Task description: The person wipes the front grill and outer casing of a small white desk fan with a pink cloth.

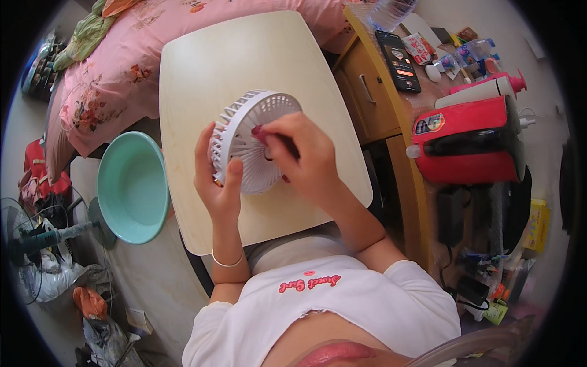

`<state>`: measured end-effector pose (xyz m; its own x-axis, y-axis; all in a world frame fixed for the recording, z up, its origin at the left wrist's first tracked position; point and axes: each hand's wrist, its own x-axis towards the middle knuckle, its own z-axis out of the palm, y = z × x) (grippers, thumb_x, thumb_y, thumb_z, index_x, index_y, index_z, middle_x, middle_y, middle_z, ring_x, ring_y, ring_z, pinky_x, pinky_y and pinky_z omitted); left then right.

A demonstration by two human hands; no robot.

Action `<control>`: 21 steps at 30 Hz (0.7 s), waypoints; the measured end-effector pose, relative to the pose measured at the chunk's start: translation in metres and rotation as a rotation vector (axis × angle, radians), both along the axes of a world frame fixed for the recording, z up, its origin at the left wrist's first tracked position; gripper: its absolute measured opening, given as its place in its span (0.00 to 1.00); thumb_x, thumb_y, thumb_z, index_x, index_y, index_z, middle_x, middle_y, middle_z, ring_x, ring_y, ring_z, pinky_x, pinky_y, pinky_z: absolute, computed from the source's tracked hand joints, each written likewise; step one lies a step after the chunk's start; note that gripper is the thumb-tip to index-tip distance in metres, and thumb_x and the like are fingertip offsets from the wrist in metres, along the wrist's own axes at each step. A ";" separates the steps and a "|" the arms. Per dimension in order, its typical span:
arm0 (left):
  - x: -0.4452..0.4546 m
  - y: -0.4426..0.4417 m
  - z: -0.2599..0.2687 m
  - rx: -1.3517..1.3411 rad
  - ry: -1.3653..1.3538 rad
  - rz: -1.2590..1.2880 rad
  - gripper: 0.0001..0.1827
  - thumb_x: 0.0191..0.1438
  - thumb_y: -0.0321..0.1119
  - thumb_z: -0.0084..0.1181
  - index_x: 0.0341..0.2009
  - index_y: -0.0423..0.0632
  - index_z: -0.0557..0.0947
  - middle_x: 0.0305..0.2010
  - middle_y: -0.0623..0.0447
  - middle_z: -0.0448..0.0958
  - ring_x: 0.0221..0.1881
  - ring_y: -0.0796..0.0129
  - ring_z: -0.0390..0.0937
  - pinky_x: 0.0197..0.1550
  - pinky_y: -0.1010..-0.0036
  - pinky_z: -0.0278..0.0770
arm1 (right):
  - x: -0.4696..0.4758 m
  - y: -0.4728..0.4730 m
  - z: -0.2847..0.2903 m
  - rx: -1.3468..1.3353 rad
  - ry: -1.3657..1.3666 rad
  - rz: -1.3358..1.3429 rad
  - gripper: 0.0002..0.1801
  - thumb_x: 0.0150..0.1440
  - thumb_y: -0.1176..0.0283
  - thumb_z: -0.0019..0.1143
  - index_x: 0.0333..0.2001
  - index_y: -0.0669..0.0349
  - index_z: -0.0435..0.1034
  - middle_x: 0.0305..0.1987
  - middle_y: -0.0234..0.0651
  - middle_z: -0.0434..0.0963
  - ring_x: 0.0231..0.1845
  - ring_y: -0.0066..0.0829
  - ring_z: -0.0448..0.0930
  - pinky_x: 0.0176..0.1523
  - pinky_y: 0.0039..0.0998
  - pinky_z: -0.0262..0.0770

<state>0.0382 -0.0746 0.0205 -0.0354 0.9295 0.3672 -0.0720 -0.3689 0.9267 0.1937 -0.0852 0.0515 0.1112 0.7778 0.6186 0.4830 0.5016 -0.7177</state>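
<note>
Over the pale wooden tabletop [202, 82], a white plastic fan part, a round slatted grille or housing [252, 169], is held tilted on its side. My left hand [222, 179] grips its rim, thumb on the near edge and fingers behind the slats. My right hand [305, 158] is at the open inner side, fingertips pinched together near the centre. A small dark red thing [259, 133] shows at those fingertips; whether it is a cloth, another object or painted nails, I cannot tell.
A green basin [133, 188] stands left of the table, near a standing fan [50, 236]. Beyond lies a pink floral bedspread [114, 82]. The wooden desk [367, 87] on the right holds a smartphone [398, 62], a red appliance [463, 140], bottles and a black power adapter [450, 215].
</note>
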 end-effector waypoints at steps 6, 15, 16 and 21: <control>0.000 -0.004 -0.002 -0.072 -0.012 -0.035 0.32 0.55 0.40 0.60 0.61 0.41 0.68 0.51 0.48 0.76 0.50 0.69 0.73 0.53 0.74 0.70 | -0.001 -0.001 0.009 -0.080 0.026 0.016 0.09 0.49 0.82 0.60 0.36 0.63 0.72 0.33 0.36 0.74 0.32 0.33 0.78 0.32 0.29 0.74; 0.000 -0.008 0.000 -0.081 0.001 -0.034 0.32 0.54 0.38 0.62 0.61 0.42 0.69 0.50 0.47 0.77 0.49 0.69 0.75 0.51 0.75 0.72 | -0.005 -0.002 0.008 0.053 -0.127 -0.042 0.11 0.46 0.82 0.63 0.35 0.63 0.72 0.32 0.35 0.71 0.31 0.33 0.77 0.29 0.28 0.73; 0.001 -0.009 -0.001 -0.057 0.046 -0.017 0.32 0.54 0.38 0.62 0.61 0.42 0.69 0.51 0.46 0.77 0.49 0.68 0.75 0.51 0.74 0.72 | -0.007 0.001 0.010 0.109 -0.171 -0.067 0.11 0.46 0.82 0.62 0.35 0.63 0.72 0.32 0.35 0.71 0.31 0.33 0.76 0.29 0.28 0.73; 0.007 -0.011 -0.003 0.033 0.174 0.065 0.32 0.52 0.34 0.64 0.60 0.42 0.69 0.51 0.45 0.77 0.48 0.67 0.77 0.49 0.73 0.75 | -0.011 -0.002 0.017 0.145 -0.294 -0.096 0.11 0.45 0.83 0.61 0.34 0.65 0.72 0.33 0.36 0.71 0.33 0.34 0.76 0.31 0.30 0.73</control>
